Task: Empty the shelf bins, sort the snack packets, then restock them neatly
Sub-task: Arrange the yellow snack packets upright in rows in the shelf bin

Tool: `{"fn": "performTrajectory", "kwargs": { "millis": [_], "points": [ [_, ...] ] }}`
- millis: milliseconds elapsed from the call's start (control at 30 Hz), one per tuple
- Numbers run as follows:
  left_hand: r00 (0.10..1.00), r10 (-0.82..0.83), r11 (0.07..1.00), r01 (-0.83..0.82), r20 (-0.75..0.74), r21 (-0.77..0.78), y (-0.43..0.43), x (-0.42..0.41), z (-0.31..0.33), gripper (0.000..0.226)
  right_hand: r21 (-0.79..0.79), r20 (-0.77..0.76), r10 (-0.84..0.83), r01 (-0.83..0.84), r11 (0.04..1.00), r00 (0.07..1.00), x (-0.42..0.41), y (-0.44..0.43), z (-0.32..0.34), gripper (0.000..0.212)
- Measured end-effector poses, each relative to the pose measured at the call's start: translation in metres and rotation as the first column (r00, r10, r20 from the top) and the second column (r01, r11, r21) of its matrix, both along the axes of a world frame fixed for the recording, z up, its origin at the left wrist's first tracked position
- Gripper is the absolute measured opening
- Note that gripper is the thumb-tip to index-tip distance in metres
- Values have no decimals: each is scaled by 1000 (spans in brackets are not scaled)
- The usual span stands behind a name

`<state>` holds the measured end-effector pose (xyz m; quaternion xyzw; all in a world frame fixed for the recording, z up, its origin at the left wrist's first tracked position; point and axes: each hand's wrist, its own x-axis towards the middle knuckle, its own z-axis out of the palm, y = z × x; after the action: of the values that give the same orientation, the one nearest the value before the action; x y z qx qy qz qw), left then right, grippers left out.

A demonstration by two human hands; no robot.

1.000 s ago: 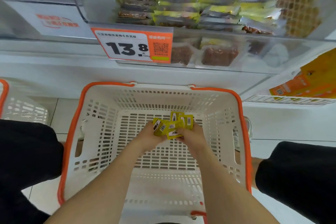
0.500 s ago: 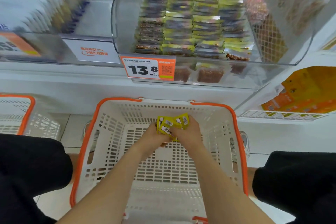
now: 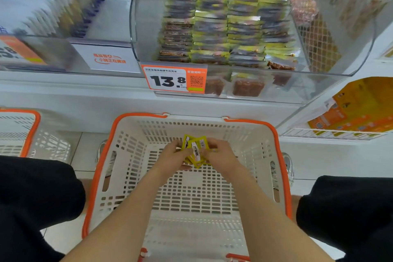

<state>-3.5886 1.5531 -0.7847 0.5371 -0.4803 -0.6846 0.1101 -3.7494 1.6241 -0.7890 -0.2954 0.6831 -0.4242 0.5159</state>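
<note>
progress: late restock judged | yellow packets (image 3: 194,150) gripped as one bundle above the far end of the basket (image 3: 251,151) | left hand (image 3: 172,155) and right hand (image 3: 222,155) fingers clamped on them | shelf bin (image 3: 146,27) seen stacked in rows | bundle left to be shelved

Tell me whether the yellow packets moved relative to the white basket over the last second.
No. The yellow packets stay above the white basket's far middle, only bunched tighter; the camera itself tilted up.

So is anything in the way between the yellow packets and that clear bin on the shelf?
Just the front wall of the clear bin, bearing the price tag. The left hand and right hand hold the yellow packets below it. Nothing else shows.
</note>
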Motion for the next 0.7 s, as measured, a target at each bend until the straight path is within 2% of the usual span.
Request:
{"fn": "performTrajectory", "kwargs": {
  "millis": [100, 167, 267, 400, 467, 533, 633, 700],
  "points": [
    [995, 54, 995, -46, -87, 92, 1, 4, -1, 36, 50, -30, 38, -36, 998, 999, 3, 4, -11, 22],
    [993, 52, 991, -39, -102, 126, 2, 4, -1, 39, 122, 2, 16, -16, 992, 1000, 3, 7, -18, 18],
    [997, -36, 987, 46, -69, 155, 4, -3, -5, 56, 278, 231, -162, 95, 956, 959, 4, 12, -27, 13],
    [986, -36, 921, 97, -165, 377, 5, -10, -7, 65, 351, 462, -284, 121, 929, 840, 8, 22, -31, 21],
    [990, -1, 913, 59, -144, 404, 7, -9, -15, 66, 350, 391, -219, 76, 934, 894, 10, 26, -33, 16],
    [996, 30, 919, 7, -88, 394, 9, -7, -23, 55, 332, 206, -113, 40, 942, 972, 9, 26, -39, 15],
    [992, 95, 904, -53, -80, 424, 8, 0, -33, 30, 378, 39, -157, 131, 917, 987, 1, 22, -57, 20],
    [979, 159, 871, -80, -125, 484, 5, 5, -34, 26, 386, -212, -165, 237, 892, 963, -8, 16, -71, 17]
  ]
}}
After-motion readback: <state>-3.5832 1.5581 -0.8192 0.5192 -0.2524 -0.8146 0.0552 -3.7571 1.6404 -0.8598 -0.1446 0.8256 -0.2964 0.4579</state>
